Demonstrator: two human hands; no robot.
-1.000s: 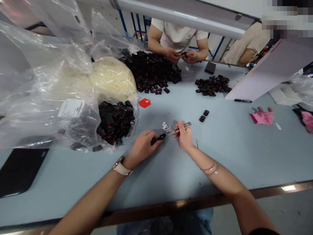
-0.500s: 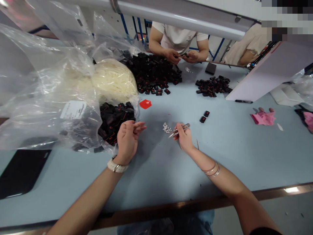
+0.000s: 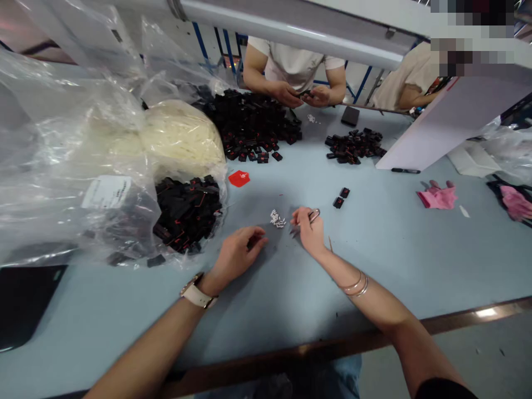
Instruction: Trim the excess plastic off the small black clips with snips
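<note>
My right hand (image 3: 310, 230) grips a pair of metal tweezers (image 3: 315, 213), points down and blurred, just right of a small pile of white bits (image 3: 277, 219) on the table. My left hand (image 3: 241, 252) hovers over the table, lower left of that pile, with its fingers curled in toward the thumb. A dark patch shows between them; whether it is a part or shadow is unclear. Left of it, many small black plastic parts (image 3: 187, 213) with red marks spill from a clear plastic bag (image 3: 124, 233). Two similar black parts (image 3: 341, 198) lie to the right of the tweezers.
A red tag (image 3: 239, 178) lies beyond my left hand. Farther back are a large heap of black parts (image 3: 253, 124) and a smaller one (image 3: 355, 146). A co-worker's hands (image 3: 303, 95) work opposite. A pink glove (image 3: 438, 195) and a white partition (image 3: 419, 127) stand right.
My left hand has moved right and nearer to me, away from the bagged black parts, and its fingers have curled. The tweezers have shifted slightly off the white bits. The view has turned a little.
</note>
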